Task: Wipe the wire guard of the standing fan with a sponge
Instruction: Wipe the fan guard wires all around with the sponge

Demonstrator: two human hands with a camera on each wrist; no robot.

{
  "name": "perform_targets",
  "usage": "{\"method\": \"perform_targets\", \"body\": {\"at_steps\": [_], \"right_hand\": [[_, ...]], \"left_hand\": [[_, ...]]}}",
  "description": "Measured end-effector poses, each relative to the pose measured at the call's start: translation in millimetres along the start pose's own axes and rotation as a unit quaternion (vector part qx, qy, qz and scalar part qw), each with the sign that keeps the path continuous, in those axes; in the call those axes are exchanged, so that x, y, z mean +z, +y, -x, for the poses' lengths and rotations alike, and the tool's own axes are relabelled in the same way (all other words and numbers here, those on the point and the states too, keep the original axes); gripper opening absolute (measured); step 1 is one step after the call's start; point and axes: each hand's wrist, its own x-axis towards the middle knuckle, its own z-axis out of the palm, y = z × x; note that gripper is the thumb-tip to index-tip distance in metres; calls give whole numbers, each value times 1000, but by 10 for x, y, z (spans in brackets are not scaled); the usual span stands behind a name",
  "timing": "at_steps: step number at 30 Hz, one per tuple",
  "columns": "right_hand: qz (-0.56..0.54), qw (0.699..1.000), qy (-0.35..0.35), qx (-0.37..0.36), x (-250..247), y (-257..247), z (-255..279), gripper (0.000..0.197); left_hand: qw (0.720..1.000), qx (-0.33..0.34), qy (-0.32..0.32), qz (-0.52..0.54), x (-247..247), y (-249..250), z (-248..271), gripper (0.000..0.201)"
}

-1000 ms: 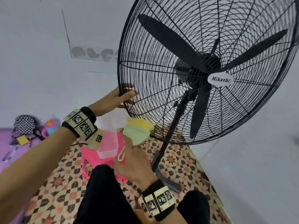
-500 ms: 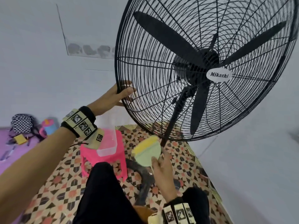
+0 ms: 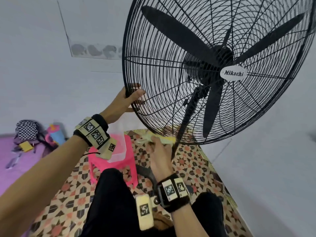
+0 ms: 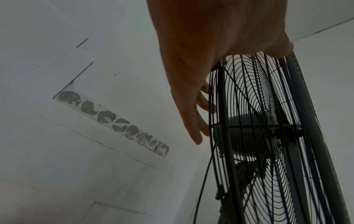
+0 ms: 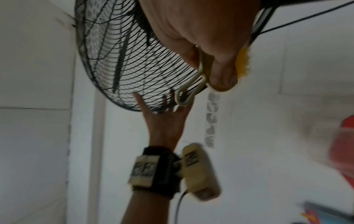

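- Black wire guard (image 3: 164, 69) of the standing fan is gripped at its left rim by the left hand (image 3: 123, 101), likely to steady it.
- Right hand (image 3: 159, 158) pinches the yellow-green sponge (image 3: 164, 140) at the guard's bottom edge.
- Below the guard, the fan pole (image 3: 188, 113) and pink stool (image 3: 118, 161) crowd the stroke.

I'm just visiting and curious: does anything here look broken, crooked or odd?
Nothing about the fan's wire guard looks bent or broken. The one oddity is the wall: a strip of grey blotches where something seems to have been pulled off, beside the guard.
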Motion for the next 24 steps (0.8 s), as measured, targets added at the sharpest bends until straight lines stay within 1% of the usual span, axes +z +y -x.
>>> {"method": "perform_targets", "body": {"at_steps": [2,3,4,5,7,9,10,11,12,13,15,16,18,21,24], "right_hand": [[3,997,-72,-17,243,67,95,34],[24,995,-89,-26,306,131,114,35],[41,995,-83,-31,344,191,139,35],[45,997,-55,-30,322,241,141,35],[57,997,28,-31,136,288,65,32],[83,988,116,-60,-102,260,-73,32],[97,984,132,-75,-185,226,-110,35],[110,983,122,-85,-214,200,-135,39],[130,983,89,-92,-168,166,-112,40],[158,982,38,-101,-90,131,-67,39],[231,963,-51,-130,133,84,59,29],[266,948,-76,-158,209,81,117,24],[293,929,-95,-206,237,92,181,21],[325,905,-71,-265,100,125,226,25],[357,876,-71,-317,44,116,178,16]], "left_hand": [[1000,4,13,21,45,-25,4,105],[1000,9,17,19,58,-40,0,103],[1000,13,20,14,55,-60,-5,97],[1000,14,19,8,49,-68,-4,91],[1000,13,10,4,35,-74,-14,80],[1000,19,6,3,25,-66,-27,73],[1000,21,6,4,26,-66,-32,71],[1000,22,7,7,32,-65,-38,70],[1000,19,8,14,41,-66,-44,71],[1000,13,9,22,54,-60,-47,75],[1000,4,9,25,61,-53,-53,87],[1000,2,9,19,51,-55,-49,89],[1000,0,4,-1,21,-59,-44,87],[1000,1,4,-9,-3,-65,-32,86],[1000,5,3,-13,11,-71,-29,83]]}}
